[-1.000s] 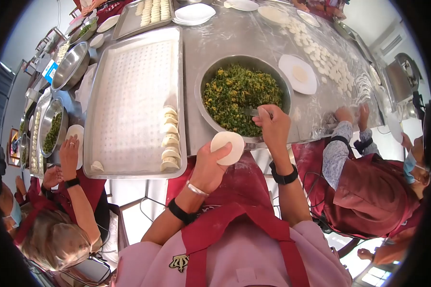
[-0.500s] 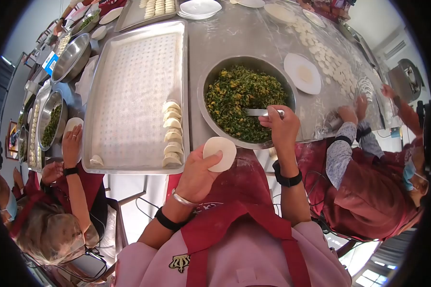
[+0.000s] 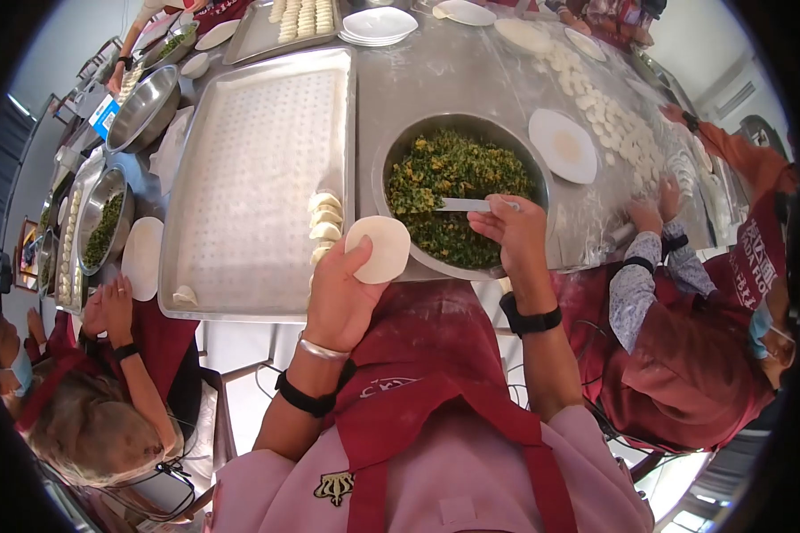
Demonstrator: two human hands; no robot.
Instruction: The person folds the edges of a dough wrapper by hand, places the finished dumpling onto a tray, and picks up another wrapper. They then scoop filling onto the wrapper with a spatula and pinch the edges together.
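A round dough wrapper point(image 3: 382, 250) lies on the fingers of my left hand point(image 3: 342, 298), with the thumb pressed on its edge. My right hand point(image 3: 516, 233) pinches the handle of a metal utensil point(image 3: 464, 204), whose far end is in the green and yellow filling point(image 3: 453, 169). The steel bowl point(image 3: 380, 191) of filling stands at the table's near edge. To its left is a large floured tray point(image 3: 351, 107) with a column of folded dumplings point(image 3: 325, 213) along its right side, partly hidden by my left hand.
A white plate point(image 3: 563, 147) holds one wrapper right of the bowl, and many dough pieces point(image 3: 596, 107) lie beyond. Stacked plates point(image 3: 378, 25) and another dumpling tray point(image 3: 280, 44) are at the back. Co-workers' hands are at left point(image 3: 108, 311) and right point(image 3: 656, 213).
My left hand has moved up and left with the wrapper. The utensil has shifted left in the filling with my right hand. The left co-worker's hands have come together.
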